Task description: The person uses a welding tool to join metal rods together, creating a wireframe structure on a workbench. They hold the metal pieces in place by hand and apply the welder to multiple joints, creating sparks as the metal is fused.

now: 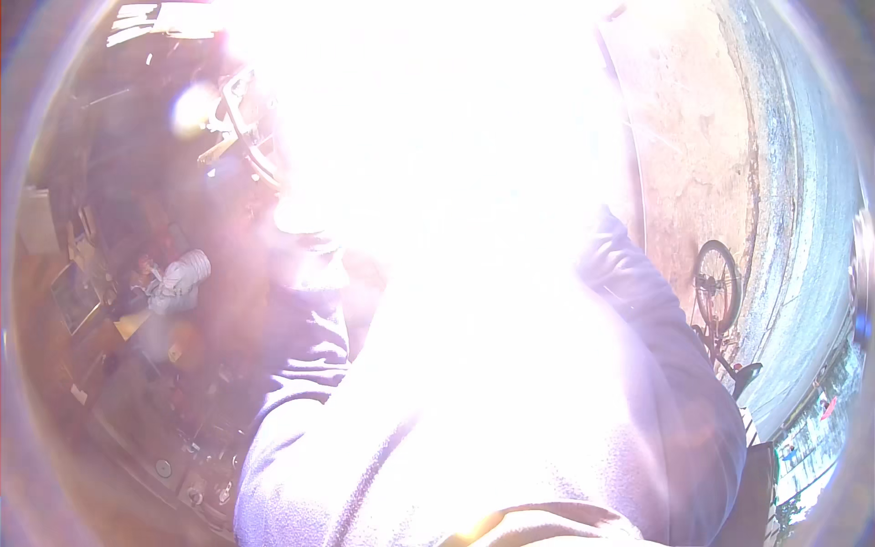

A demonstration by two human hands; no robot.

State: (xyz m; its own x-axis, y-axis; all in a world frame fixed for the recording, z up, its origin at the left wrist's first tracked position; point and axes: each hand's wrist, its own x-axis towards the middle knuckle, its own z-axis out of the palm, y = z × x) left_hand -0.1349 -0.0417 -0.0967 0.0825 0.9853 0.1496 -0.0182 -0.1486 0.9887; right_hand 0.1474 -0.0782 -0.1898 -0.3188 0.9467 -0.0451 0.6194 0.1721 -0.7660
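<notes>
A pale, curved, rim-like piece (241, 128) stands in the upper left, at the edge of a huge white glare that fills the middle of the view. It is the nearest object that can be made out to the person's left hand, which is itself lost in the brightness. The right hand is lost there too. Whether either hand is spread, closed or gripping something cannot be told, nor whether the curved piece is being touched.

The left sleeve (314, 333), purplish and wrinkled, rises into the glare from below; the right sleeve (647, 292) slants up and inward on the other side. Between them the person's top (365, 474) is mostly bleached white.

Farther left lies a dim, cluttered area: a white, ribbed bundle (180, 281), a dark panel (77, 296) with a pale edge, and, lower down, a small round disc (164, 468).

To the right, tan ground (688, 137) meets a grey-blue strip (775, 246) that bends with the lens. A bicycle's spoked wheel (717, 287) shows there, with a dark saddle (747, 376) below it.
</notes>
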